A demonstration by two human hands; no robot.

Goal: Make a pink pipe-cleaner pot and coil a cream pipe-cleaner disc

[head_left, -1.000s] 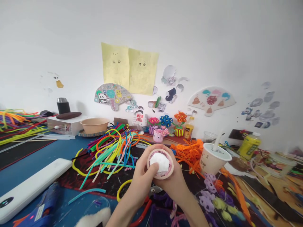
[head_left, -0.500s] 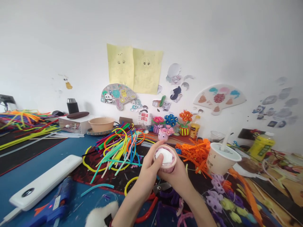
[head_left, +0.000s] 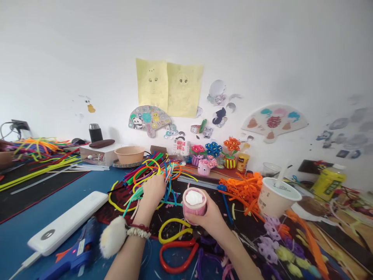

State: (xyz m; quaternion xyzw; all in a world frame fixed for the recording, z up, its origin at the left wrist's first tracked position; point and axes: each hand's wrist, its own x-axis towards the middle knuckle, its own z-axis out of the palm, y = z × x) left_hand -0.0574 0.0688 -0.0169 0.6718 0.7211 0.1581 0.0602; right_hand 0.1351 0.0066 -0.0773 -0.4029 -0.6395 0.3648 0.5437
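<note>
Pink pot (head_left: pixel 194 206) sat in your right hand (head_left: pixel 208 214), just below the middle of the view, and served as the hub of the dial. Your hands were apart. The right one wrapped the pot from four o'clock, low on its wall, which left the mouth uncovered and facing you, presumably so that the white filling (head_left: pixel 194 197) could be seen.

Your left hand (head_left: pixel 154 188) reached out toward ten o'clock, over the heap of pipe cleaners (head_left: pixel 173 171); its fingertips were hidden, so I could not tell whether they had closed on a stem. The heap probably lay there for easy reach.

Near eight o'clock lay the blue glue gun (head_left: pixel 76 254), a small red light showing, likely set down on the left to suit that hand. A yellow loop (head_left: pixel 167 238) and a red loop (head_left: pixel 178 269) lay between six and seven. Toward twelve stood an eyed figure (head_left: pixel 203 167), perhaps turned so its front showed. At three, the drink cup (head_left: pixel 272 200) stood well apart, seemingly beyond elbow's reach.
</note>
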